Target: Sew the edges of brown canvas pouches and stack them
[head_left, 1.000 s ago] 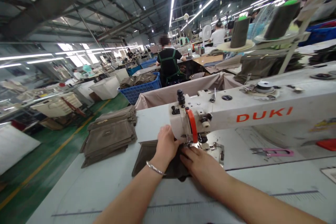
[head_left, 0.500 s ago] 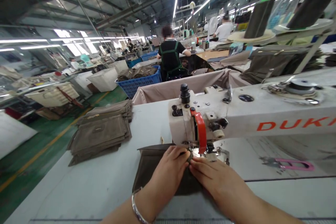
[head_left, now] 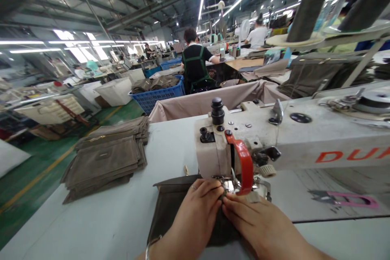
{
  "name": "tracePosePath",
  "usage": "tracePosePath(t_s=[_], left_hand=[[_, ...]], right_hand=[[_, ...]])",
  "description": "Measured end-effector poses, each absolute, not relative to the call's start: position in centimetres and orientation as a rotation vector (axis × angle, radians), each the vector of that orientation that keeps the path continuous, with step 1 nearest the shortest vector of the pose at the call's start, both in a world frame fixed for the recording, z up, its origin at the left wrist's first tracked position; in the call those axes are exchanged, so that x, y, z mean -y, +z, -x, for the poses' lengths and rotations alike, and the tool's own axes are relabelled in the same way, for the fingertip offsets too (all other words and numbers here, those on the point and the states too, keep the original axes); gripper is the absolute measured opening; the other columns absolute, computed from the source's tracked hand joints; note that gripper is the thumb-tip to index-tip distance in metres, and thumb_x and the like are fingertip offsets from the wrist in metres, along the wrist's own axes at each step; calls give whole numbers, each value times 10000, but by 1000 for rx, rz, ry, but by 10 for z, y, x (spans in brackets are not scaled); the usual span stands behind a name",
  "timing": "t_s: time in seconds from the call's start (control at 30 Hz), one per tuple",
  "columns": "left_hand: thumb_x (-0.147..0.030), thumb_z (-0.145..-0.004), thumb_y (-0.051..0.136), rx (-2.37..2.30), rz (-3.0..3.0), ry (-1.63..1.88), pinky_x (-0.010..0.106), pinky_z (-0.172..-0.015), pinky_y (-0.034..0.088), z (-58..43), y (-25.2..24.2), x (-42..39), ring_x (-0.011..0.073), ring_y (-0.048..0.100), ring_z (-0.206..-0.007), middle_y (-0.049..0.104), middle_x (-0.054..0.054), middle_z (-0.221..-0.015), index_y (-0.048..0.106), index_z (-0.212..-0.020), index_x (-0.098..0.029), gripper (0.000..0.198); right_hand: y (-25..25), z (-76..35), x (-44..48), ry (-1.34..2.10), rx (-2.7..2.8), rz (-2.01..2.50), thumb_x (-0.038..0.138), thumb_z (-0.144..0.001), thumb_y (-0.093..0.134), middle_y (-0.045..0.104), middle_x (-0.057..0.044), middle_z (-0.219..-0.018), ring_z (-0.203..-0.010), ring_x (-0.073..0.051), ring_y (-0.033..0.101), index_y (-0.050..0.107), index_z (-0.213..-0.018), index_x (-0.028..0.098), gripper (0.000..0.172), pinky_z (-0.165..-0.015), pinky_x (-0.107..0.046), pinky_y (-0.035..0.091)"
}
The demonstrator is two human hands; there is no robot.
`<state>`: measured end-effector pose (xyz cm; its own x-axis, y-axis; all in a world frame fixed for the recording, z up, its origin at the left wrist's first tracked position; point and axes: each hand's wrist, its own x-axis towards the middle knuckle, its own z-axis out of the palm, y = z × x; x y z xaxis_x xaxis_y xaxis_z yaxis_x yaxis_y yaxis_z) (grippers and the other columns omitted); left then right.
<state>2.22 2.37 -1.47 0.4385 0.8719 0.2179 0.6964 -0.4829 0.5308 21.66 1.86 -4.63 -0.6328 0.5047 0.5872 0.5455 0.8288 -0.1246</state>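
Note:
A dark brown fabric piece [head_left: 164,207] lies on the white table under the needle area of a sewing machine [head_left: 210,158]. My left hand [head_left: 195,215], a bracelet at its wrist, rests over the fabric with its fingers drawn together, gripping the edge just in front of the presser foot. Close beside it, my right hand [head_left: 258,219] has closed fingers on the same edge, and the fingertips of both hands nearly meet. A red curved guard [head_left: 243,164] stands just above the right fingertips. The fabric right under the fingertips is hidden.
To the left sits a stack of brown fabric pieces [head_left: 106,156]. Pink-handled thread snips [head_left: 350,199] lie right, under the machine arm. Beyond the table are a pinkish cloth-lined bin [head_left: 183,107], a blue basket [head_left: 158,97] and a seated person [head_left: 195,63]. Thread cones [head_left: 307,16] stand upper right.
The view has shifted, so the machine looks nearer and larger and the stack sits further left. Both hands keep their grip on the fabric by the presser foot.

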Motion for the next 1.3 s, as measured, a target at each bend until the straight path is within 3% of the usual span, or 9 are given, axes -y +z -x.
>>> tracePosePath(t_s=[0.23, 0.4, 0.5, 0.57, 0.7, 0.8, 1.03, 1.17, 1.3], left_hand=[[-93, -932, 520, -1313, -2332, 661, 415, -1061, 444, -19, -19, -25, 207, 565, -1122, 639, 18, -1206, 626, -1116, -236, 256], [-140, -924, 570, -1300, -2357, 577, 403, -1070, 448, -13, -11, -27, 195, 563, -1137, 639, 3, -1213, 624, -1148, -247, 254], [-395, -777, 770, -1249, -2459, 477, 477, -1085, 439, -9, -4, -18, 290, 490, -1255, 555, 84, -1355, 553, -1283, -186, 590], [-472, -716, 801, -1177, -2579, 493, 481, -1073, 454, -7, -3, -7, 322, 487, -1265, 544, 139, -1367, 541, -1297, -125, 725], [-180, -877, 578, -1045, -2762, 630, 363, -1059, 481, -11, -8, 10, 244, 578, -1181, 649, 124, -1229, 599, -1194, -76, 334], [-66, -828, 477, -1070, -2757, 672, 360, -1064, 478, -16, -9, 12, 237, 584, -1163, 657, 127, -1205, 600, -1163, -48, 357], [-49, -902, 450, -1158, -2547, 718, 358, -984, 546, -15, -6, 4, 198, 622, -1107, 671, 78, -1186, 582, -1208, -149, 347], [-45, -945, 397, -1113, -2545, 777, 338, -1037, 507, -13, -3, 1, 162, 612, -1156, 666, 69, -1220, 550, -1227, -164, 342], [-70, -963, 393, -1091, -2536, 796, 317, -1080, 465, -14, -8, 0, 139, 593, -1181, 649, 70, -1250, 539, -1221, -154, 308]], right_hand=[[-49, -210, -16, -50, 2369, 792, 46, -840, 449, 712, -54, -1083, -1001, -181, 650, 652, -1117, 161, 362, -914, -303, 509], [-7, -235, -20, 182, 2580, 764, 56, -756, 487, 645, -32, -1236, -1091, -225, 605, 596, -1220, 215, 503, -971, -397, 474], [11, -267, -29, 350, 2645, 994, 16, -710, 480, 584, -52, -1274, -1185, -252, 526, 539, -1272, 264, 617, -978, -437, 466], [5, -281, -38, 416, 2631, 1086, 18, -740, 519, 576, -60, -1248, -1148, -244, 542, 518, -1259, 272, 577, -941, -415, 492], [-31, -271, -53, 332, 2440, 1332, 137, -803, 657, 641, -73, -950, -828, -256, 637, 575, -1025, 194, 243, -712, -398, 552], [-42, -252, -52, 239, 2362, 1366, 220, -887, 610, 633, -80, -861, -737, -257, 628, 580, -927, 176, 66, -643, -401, 538], [-11, -243, -18, 458, 2489, 601, 112, -935, 464, 641, -82, -1167, -1061, -185, 592, 584, -1200, 180, 298, -917, -315, 491], [-8, -239, -12, 478, 2467, 621, 96, -923, 462, 631, -88, -1189, -1030, -194, 603, 668, -1007, 189, 241, -858, -335, 504], [-12, -237, -9, 479, 2492, 593, 89, -928, 463, 669, -82, -1010, -985, -212, 605, 670, -990, 188, 237, -839, -358, 504]])
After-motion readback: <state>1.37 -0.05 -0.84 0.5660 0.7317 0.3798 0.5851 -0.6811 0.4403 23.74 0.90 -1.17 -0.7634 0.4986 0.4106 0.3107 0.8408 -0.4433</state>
